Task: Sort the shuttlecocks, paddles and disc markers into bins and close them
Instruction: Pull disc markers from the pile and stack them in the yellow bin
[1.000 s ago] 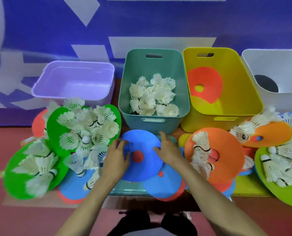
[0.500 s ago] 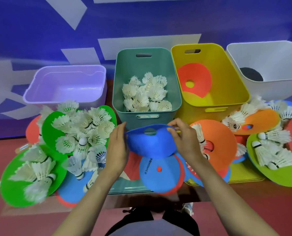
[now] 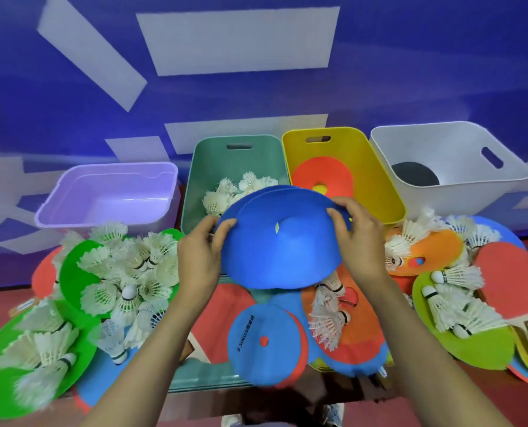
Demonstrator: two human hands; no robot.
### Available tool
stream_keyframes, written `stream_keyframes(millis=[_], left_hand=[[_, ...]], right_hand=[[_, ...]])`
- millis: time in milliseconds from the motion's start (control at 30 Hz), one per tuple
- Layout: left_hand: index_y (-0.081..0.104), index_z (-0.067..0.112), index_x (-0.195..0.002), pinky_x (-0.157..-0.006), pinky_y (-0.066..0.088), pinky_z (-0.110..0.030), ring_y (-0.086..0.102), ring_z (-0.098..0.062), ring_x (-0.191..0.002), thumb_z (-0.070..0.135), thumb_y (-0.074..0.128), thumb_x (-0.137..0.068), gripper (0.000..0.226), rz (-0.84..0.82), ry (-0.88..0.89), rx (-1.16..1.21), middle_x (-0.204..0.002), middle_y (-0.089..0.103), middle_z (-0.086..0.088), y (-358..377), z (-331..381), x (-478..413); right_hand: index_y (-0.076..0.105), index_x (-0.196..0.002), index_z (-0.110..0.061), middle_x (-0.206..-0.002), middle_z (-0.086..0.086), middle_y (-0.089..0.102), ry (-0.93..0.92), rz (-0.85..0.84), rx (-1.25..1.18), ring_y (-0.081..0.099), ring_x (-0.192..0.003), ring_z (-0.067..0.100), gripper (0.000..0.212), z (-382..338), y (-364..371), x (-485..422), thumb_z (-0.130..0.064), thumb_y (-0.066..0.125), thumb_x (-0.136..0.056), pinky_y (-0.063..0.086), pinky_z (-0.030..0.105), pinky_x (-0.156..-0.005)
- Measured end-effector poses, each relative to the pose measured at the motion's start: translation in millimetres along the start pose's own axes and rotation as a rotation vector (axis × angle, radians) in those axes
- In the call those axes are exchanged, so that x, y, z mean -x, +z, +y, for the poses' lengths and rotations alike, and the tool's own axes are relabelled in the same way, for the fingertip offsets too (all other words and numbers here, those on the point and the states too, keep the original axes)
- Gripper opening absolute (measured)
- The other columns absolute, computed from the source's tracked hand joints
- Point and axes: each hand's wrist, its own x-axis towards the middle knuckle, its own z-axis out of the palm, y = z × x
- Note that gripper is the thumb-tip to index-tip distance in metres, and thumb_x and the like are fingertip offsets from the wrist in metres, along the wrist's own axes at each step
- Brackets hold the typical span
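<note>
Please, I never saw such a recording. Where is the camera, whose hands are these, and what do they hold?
No machine here: one camera, worn on a person's head, looks down at their bare hands. The left hand and right hand grip blue disc markers, apparently two stacked, by opposite edges. Behind stand four bins: a purple bin, a green bin with shuttlecocks, a yellow bin with an orange-red disc, a white bin with something dark and round. In front lie coloured discs, loose shuttlecocks and a red paddle.
</note>
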Motion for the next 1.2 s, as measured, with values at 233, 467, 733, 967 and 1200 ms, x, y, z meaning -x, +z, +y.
stream_keyframes(millis=[233, 467, 733, 967, 1200], left_hand=[[0.060, 0.012, -0.118, -0.074, 0.047, -0.035, 0.063, -0.030, -0.084, 0.015, 0.053, -0.093, 0.026, -0.151, -0.137, -0.124, -0.090, 0.068, -0.013, 29.1, 25.9, -38.8], [0.053, 0.008, -0.120, -0.053, 0.051, -0.021, 0.065, -0.010, -0.046, 0.011, 0.043, -0.095, 0.026, -0.403, -0.196, -0.168, -0.083, 0.064, -0.007, 73.7, 64.5, -66.4], [0.039, 0.005, -0.122, -0.067, 0.055, -0.045, 0.065, -0.036, -0.076, -0.003, 0.042, -0.085, 0.038, -0.610, -0.185, -0.191, -0.109, 0.055, -0.016, 138.6, 101.4, -81.6], [0.041, -0.003, -0.130, -0.095, 0.040, -0.043, 0.050, -0.039, -0.118, -0.008, 0.044, -0.086, 0.045, -0.812, -0.040, -0.692, -0.129, 0.046, -0.024, 201.6, 88.1, -95.7], [0.041, 0.001, -0.134, -0.096, 0.039, -0.041, 0.049, -0.037, -0.121, -0.005, 0.036, -0.090, 0.045, -0.928, -0.064, -0.840, -0.133, 0.047, -0.023, 228.5, 60.8, -96.2]], right_hand=[[0.052, -0.104, -0.008, -0.094, -0.001, 0.056, 0.090, 0.225, -0.080, 0.050, -0.081, 0.018, 0.011, 12.5, -33.3, -59.1, -0.009, 0.049, -0.094, 0.032, 0.024, -0.065], [0.021, -0.146, -0.028, -0.136, 0.002, 0.044, 0.087, 0.031, -0.089, 0.047, -0.102, 0.003, 0.065, 24.2, -28.5, -112.1, 0.005, 0.035, -0.092, 0.035, 0.009, -0.058], [0.044, -0.134, -0.009, -0.138, 0.011, 0.041, -0.014, -0.117, 0.173, 0.046, -0.118, 0.032, 0.065, 72.2, -19.8, -167.7, 0.019, 0.034, -0.075, 0.041, 0.037, -0.090], [0.050, -0.131, -0.009, -0.139, 0.008, 0.047, -0.036, -0.338, 0.231, 0.044, -0.124, 0.030, 0.055, 128.6, -1.5, -215.6, 0.012, 0.038, -0.081, 0.036, 0.036, -0.099], [0.057, -0.123, -0.010, -0.138, 0.009, 0.048, -0.130, -0.628, 0.292, 0.042, -0.129, 0.028, 0.059, 161.8, 26.5, -235.9, 0.019, 0.040, -0.074, 0.038, 0.037, -0.102]])
